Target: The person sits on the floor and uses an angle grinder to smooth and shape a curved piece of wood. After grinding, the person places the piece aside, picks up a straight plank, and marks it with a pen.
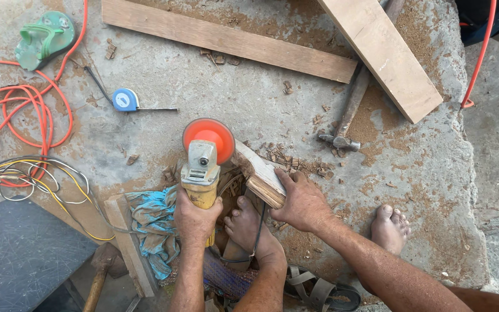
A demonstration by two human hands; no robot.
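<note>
Head view showed left hand [194,218] fingers wrapped around a yellow angle grinder [203,167]; beside the grinder, right hand [302,202] fingers clamped a wooden block [261,173].

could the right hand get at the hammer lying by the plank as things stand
Probably yes, but not freely. The right hand is clamped on the wood block, so it would have to let go first. The hammer lies just beyond on bare concrete, with only wood chips between.
</note>
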